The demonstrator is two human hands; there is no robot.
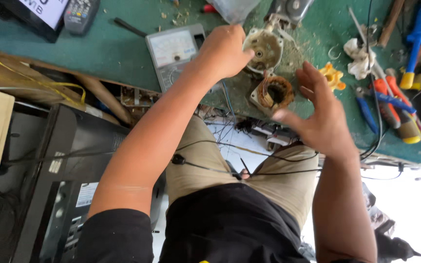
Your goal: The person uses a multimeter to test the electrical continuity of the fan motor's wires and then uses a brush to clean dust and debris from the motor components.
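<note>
The left hand [222,51], in the upper middle of the frame, has its fingers curled closed around the edge of a round, dirty metal motor end cover [264,48]. The cover rests on the green workbench [118,48], touching a grey motor body [288,9] that is cut off by the top edge. The right hand [320,114], right of centre, is spread wide open and holds nothing; its fingertips hover just beside a stator with copper windings [274,93] lying at the bench edge.

Handling: the cover appears to be a stiff casting, moderately heavy, likely gritty with dust; the rim offers the firmest hold. The stator is judged heavy for its size. Its laminated steel frame is the place to grip, since the thin copper windings are fragile.

An analogue meter [174,48] lies to the left of the left hand. A yellow plastic impeller [333,76] and several screwdrivers [395,112] lie at right.

Hidden: the left fingertips sit behind the cover, so the exact contact cannot be seen. The loose thin wires under the bench are hard to trace.
</note>
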